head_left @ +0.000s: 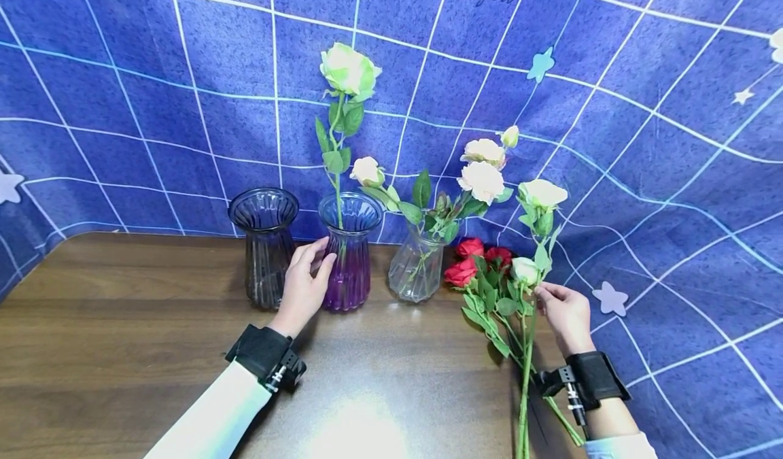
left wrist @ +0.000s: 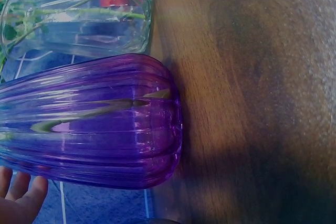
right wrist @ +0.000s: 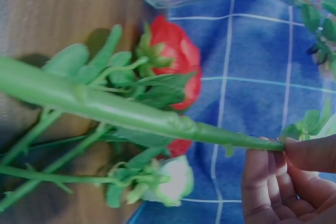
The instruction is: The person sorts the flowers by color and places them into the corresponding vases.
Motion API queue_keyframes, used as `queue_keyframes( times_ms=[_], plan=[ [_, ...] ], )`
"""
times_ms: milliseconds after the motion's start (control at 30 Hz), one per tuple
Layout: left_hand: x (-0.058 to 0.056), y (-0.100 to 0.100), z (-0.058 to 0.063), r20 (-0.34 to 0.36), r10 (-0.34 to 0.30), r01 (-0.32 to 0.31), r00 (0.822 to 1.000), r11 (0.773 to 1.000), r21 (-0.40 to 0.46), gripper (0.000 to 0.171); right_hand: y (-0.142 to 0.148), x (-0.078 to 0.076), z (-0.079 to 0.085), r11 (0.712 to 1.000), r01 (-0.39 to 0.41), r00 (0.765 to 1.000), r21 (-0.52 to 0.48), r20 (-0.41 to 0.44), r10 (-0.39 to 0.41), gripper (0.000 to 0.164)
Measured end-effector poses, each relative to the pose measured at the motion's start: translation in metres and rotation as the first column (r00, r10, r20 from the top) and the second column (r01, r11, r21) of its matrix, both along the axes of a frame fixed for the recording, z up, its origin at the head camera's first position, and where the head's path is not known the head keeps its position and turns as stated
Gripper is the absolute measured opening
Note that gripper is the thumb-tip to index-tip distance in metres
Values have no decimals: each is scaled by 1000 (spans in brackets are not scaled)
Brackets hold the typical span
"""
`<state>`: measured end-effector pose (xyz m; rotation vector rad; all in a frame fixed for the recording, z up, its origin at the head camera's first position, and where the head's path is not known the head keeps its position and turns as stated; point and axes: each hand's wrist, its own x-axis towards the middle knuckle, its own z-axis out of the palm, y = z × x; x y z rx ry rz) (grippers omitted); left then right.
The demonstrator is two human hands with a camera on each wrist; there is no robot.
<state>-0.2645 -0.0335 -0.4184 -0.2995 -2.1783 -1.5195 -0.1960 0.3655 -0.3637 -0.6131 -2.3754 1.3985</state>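
My left hand (head_left: 308,281) is at the left side of a purple-blue ribbed vase (head_left: 349,275), fingertips at the glass. One tall white-green rose (head_left: 349,71) stands in that vase; its stem shows through the purple wall in the left wrist view. At the right, my right hand (head_left: 565,313) pinches the green stem (right wrist: 131,116) of a white rose (head_left: 543,194) between thumb and fingers, bloom up and stem slanting toward me. Below it lie another white-green rose (right wrist: 170,182) and several red roses (head_left: 461,272) with leafy stems.
A dark grey ribbed vase (head_left: 263,262) stands left of the purple one. To its right, a clear vase (head_left: 416,272) holds pale pink roses (head_left: 482,180) leaning both ways. The wooden table (head_left: 153,350) ends at a blue gridded cloth (head_left: 214,58) behind and on the right.
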Motion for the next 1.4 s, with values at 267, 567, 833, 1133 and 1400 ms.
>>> queue_keyframes(
  times_ms=[267, 567, 833, 1133, 1400],
  plan=[
    [-1, 0, 0, -12, -3, 3, 1000, 1000, 19, 36, -7, -2, 23, 1000, 15, 997, 9, -74, -15, 30],
    [-2, 0, 1, -23, -9, 10, 1000, 1000, 19, 36, -12, -4, 42, 1000, 8, 990, -12, -140, -9, 32],
    [-3, 1, 0, -22, -3, 4, 1000, 1000, 2, 35, -19, -3, 61, 999, 1, 981, -51, -192, -11, 32],
    [-3, 0, 2, -24, -8, 8, 1000, 1000, 0, 35, -32, -4, 92, 985, -34, 947, -168, -320, -22, 9],
    [0, 0, 0, -10, -6, 5, 1000, 1000, -7, 35, -52, -7, 116, 985, -91, 920, -146, -390, 27, 21]
  ],
)
